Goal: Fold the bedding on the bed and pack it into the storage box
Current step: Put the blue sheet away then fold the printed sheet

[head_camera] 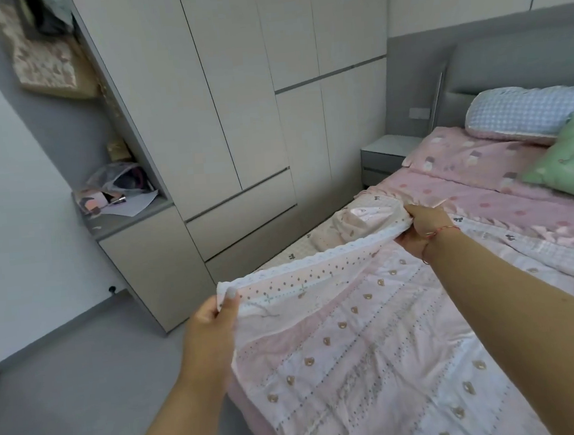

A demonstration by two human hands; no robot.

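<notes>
Bed (482,181), two pillows, one quilt (375,347), two hands gripping

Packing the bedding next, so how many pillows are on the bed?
2: a blue checked pillow against the headboard, and a green pillow in front of it, cut off by the frame's right edge. More may lie out of view.

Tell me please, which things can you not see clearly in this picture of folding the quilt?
- Storage box: nowhere in the head view, so its place is unknown.
- Quilt: its near end is cut off by the bottom edge.
- Right hand: its fingertips are hidden under the quilt's edge.
- Shelf clutter: blurred, items unclear.
- Green pillow: cut off by the right edge.
</notes>
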